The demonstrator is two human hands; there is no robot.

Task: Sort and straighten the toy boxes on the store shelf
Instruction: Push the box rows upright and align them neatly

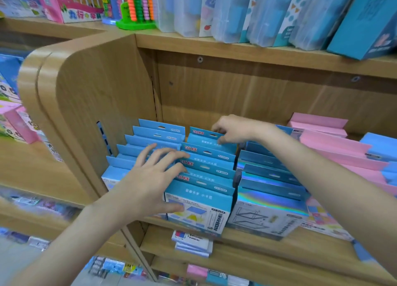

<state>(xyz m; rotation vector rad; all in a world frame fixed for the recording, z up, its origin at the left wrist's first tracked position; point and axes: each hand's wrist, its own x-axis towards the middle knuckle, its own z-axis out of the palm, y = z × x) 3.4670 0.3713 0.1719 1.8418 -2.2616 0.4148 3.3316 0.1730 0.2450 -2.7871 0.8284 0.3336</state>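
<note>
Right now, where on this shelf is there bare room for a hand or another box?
Bare board behind the blue box rows, below the back panel, and a strip at the front edge. Crowded: blue, holographic and pink rows packed tight.

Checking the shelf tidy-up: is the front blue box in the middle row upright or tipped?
Upright: front blue box stands on the shelf, its printed face forward.

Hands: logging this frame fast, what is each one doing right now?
Left hand: open, fingers spread flat on the left row of blue boxes.
Right hand: pinching the hang tab of a rear blue box in the middle row.
</note>
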